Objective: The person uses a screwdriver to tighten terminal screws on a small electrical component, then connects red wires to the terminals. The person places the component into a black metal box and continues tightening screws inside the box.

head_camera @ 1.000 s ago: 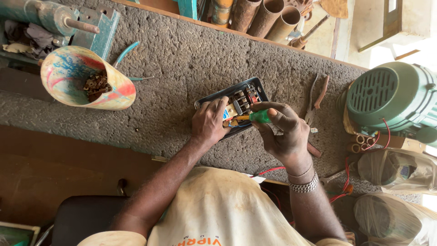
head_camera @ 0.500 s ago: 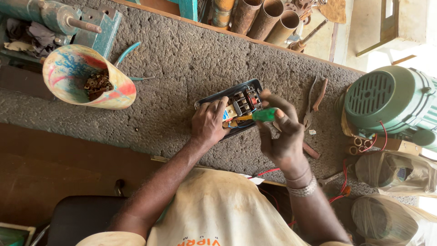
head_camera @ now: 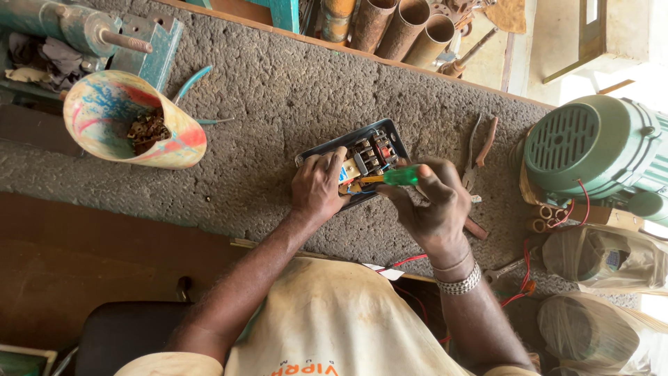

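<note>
Black switch box (head_camera: 379, 134) lay open on rough bench, terminals exposed, tilted. Green-handled screwdriver (head_camera: 390, 177) lay across it, tip at terminals.

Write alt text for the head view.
A person's left hand steadies a black rectangular switch box on a rough grey bench while the right hand works a green-handled screwdriver into it. Red-handled pliers and a green electric motor lie to the right.
</note>
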